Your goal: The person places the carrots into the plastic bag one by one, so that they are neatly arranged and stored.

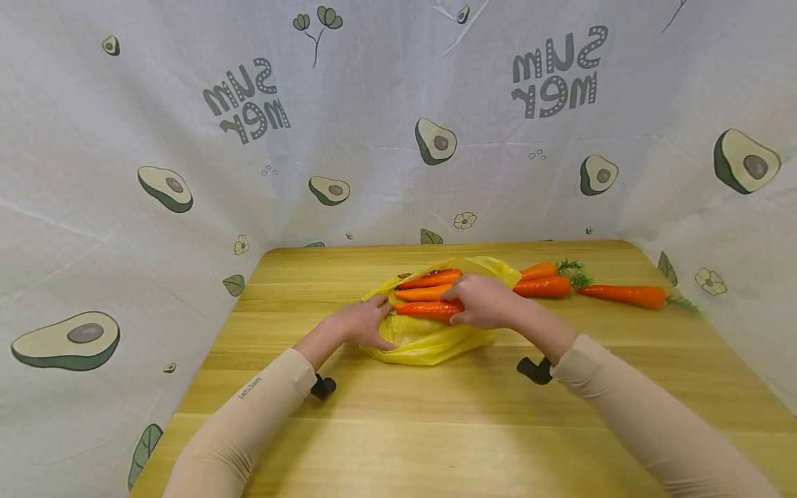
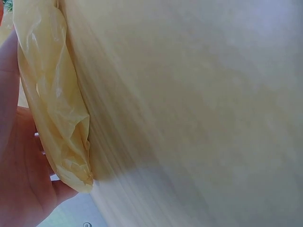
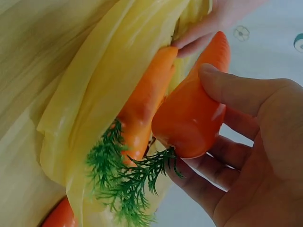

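- The left arm [image 1: 243, 429] and right arm [image 1: 654, 415] reach forward from the lower corners of the head view, slanting inward.
- Pale sleeves [image 1: 299, 373] cover both forearms, ending just short of the bare wrists [image 1: 319, 342].
- Left hand [image 1: 363, 324]: fingers spread, thumb apart from them; partly hidden in its wrist view.
- Right hand [image 1: 486, 302]: bent in a grip, thumb [image 3: 232, 92] opposing the fingers [image 3: 213, 170].
- The hands are near each other, apart.

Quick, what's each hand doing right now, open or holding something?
Left hand: open, fingers spread, touching the yellow bag.
Right hand: closed, holding an orange carrot.
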Motion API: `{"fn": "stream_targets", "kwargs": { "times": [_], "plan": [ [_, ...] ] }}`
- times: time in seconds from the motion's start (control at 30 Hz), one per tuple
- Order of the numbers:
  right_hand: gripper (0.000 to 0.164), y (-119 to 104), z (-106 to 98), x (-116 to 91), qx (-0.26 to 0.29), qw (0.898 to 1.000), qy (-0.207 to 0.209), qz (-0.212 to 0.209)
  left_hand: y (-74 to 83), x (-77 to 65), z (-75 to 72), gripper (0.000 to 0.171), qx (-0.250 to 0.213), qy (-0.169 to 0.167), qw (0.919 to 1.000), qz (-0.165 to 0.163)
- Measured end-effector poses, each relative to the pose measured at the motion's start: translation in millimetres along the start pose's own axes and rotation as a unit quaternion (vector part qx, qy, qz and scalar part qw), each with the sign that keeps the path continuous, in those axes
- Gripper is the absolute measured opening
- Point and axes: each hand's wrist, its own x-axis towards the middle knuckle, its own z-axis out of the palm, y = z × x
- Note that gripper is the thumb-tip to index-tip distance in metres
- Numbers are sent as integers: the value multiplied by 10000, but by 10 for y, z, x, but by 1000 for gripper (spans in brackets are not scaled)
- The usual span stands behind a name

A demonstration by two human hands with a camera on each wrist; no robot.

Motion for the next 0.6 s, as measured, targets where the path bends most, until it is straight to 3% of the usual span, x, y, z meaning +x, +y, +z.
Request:
{"fn": "stream_targets", "kwargs": {
  "times": [0.1,0.2,0.43,0.6],
  "plan": [
    [20,-26,57,61,-1,10000,-45,-72,0,-4,2,101,7,-19,10000,-1],
    [15,-60,102,93,-7,9999,-83,-63,-1,-1,6,101,-22,-17,10000,-15],
    [32,-105,212,112,-97,9999,-21,71,-11,17,17,103,-43,-24,10000,-52],
    [30,-134,275,150,-257,9996,123,2,-12,18,26,103,-27,-24,10000,-37]
  ]
}}
